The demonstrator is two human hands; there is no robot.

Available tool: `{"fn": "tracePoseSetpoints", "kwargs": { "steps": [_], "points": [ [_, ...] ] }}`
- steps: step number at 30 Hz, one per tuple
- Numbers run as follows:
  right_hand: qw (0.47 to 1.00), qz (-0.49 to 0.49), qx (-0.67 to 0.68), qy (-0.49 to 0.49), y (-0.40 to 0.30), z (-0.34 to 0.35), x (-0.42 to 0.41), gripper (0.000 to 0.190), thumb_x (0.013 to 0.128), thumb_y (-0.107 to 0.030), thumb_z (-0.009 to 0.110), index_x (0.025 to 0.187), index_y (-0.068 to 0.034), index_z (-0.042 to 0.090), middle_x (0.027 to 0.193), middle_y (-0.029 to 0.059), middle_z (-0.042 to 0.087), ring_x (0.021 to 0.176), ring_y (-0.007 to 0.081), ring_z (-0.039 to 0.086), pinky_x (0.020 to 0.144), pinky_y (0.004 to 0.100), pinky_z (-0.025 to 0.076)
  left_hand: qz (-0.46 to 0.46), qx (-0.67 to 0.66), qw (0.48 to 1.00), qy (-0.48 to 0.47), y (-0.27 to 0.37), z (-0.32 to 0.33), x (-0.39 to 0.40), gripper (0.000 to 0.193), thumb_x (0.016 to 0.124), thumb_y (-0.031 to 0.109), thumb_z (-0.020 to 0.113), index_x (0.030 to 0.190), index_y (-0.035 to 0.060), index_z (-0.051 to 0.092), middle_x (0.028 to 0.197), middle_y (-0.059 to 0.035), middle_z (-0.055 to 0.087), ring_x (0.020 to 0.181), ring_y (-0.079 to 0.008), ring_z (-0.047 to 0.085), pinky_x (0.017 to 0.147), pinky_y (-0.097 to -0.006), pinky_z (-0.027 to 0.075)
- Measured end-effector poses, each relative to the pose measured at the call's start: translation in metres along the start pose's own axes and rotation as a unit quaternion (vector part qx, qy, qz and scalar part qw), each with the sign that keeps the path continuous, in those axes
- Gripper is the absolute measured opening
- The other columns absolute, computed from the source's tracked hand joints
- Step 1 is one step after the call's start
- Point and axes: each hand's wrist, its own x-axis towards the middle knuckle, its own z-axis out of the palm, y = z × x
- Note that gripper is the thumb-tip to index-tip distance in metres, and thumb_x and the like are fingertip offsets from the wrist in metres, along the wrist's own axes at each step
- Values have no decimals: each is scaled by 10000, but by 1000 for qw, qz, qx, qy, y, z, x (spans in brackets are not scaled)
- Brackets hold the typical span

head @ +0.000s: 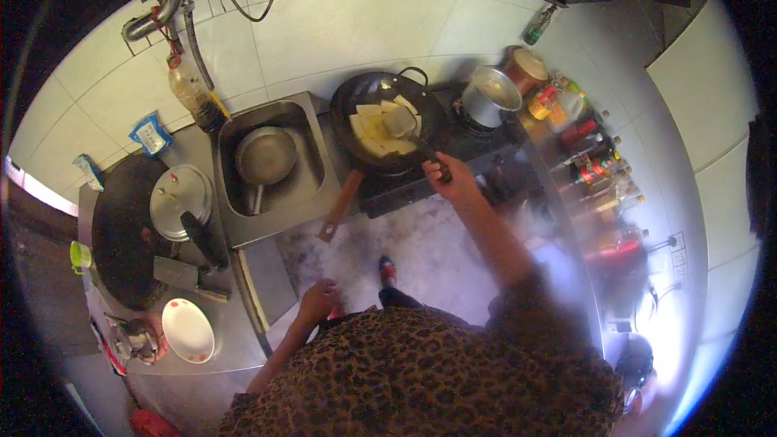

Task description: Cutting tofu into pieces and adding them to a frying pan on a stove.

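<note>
My right hand (454, 179) grips the dark handle of a metal spatula (399, 122). The spatula's blade rests among pale yellow slices (368, 110), possibly tofu, in a black wok (347, 88) on the stove. The wok's wooden handle (342, 206) points toward me, past the stove's front edge. My left hand (320, 302) hangs low beside my body, away from the counter. Its fingers look loosely curled, with nothing visible in them; how far they are closed is unclear.
Left of the stove, a sink (309, 133) holds a metal saucepan (267, 156). A pressure cooker lid (176, 200), a cleaver (176, 273) and a white dish (188, 331) are on the left counter. A metal pot (485, 100) occupies the right burner; several bottles (598, 167) line the right counter.
</note>
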Motion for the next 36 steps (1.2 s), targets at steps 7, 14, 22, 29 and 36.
{"fn": "tracePoseSetpoints", "kwargs": {
  "steps": [7,14,22,29,36],
  "points": [
    [998,44,33,-33,3,-8,4,211,909,-185,455,914,25,426,724,88,473,598,154,463,474,229,409,3,93,996,-1,11,-3,-1,395,816,327,589,1101,57,548,992,-184,634,899,-305,625,773,-381,484],
    [998,21,47,-39,19,-7,-2,226,892,-184,496,912,25,412,773,102,466,621,160,455,498,224,417,-9,34,999,-13,14,-1,-3,405,820,357,575,1100,66,550,993,-194,630,893,-329,617,774,-392,481],
    [992,39,113,-41,22,6,-10,224,881,-127,497,964,38,371,761,101,441,620,155,471,472,232,418,-1,34,999,7,11,0,-1,405,814,361,582,1083,59,565,966,-188,636,886,-324,617,773,-394,479],
    [972,119,196,-54,14,7,-6,173,879,-128,490,904,18,399,724,84,434,614,162,453,510,235,422,22,46,999,14,10,0,1,402,816,350,583,1088,54,564,957,-194,634,883,-331,614,776,-399,475],
    [956,117,261,-72,3,38,-35,152,866,-108,485,842,-2,378,734,74,419,616,162,449,527,251,436,17,15,1000,2,6,1,3,416,813,358,585,1097,54,565,951,-202,632,889,-335,613,773,-396,478]
  ]
}}
